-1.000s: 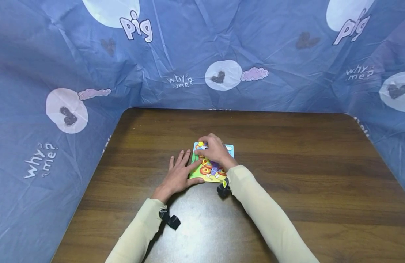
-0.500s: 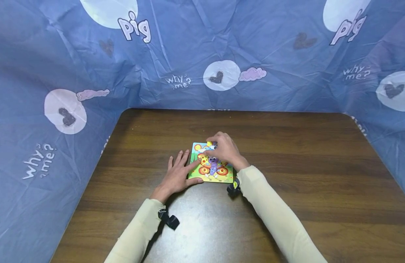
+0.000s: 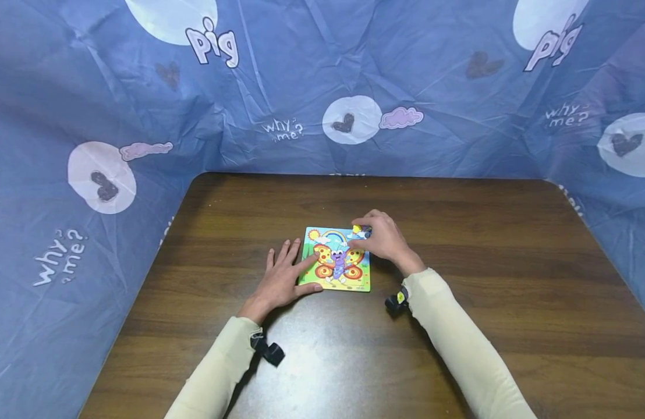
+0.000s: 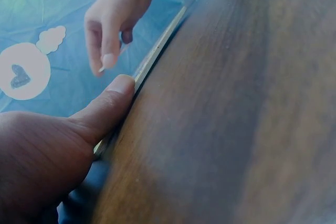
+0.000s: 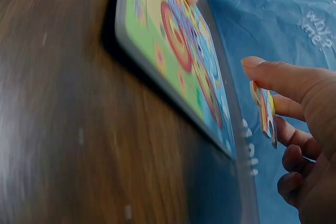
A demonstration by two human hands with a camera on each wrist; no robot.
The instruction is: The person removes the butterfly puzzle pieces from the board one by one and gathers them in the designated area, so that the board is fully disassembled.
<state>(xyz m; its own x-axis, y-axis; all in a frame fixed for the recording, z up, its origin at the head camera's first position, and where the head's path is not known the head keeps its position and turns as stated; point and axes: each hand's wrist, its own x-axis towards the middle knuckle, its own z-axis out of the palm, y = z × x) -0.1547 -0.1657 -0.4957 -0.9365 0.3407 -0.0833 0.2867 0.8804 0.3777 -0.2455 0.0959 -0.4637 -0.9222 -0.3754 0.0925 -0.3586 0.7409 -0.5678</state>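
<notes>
A square butterfly jigsaw puzzle (image 3: 339,280) lies on the table in the head view. My left hand (image 3: 280,281) rests at its left side with fingers spread. Its index fingertip lies over the picture's left part and its thumb along the near edge, as the left wrist view shows at the thumb (image 4: 113,100). Over the puzzle's upper right corner, my right hand (image 3: 383,235) pinches small, thin puzzle pieces (image 5: 266,114) between thumb and fingers. They look stacked in the right wrist view, held above the board, with yellow and dark blue on them.
The brown wooden table (image 3: 485,262) reaches out on all sides of the puzzle. A blue printed cloth (image 3: 280,75) hangs behind and at both sides. Black wrist straps with cameras sit at both cuffs, the right one (image 3: 396,304) near the table's middle.
My right hand has moved rightward across the top of the puzzle with the puzzle pieces, from the sun to the upper right corner, uncovering the butterfly. My left hand stays in place.
</notes>
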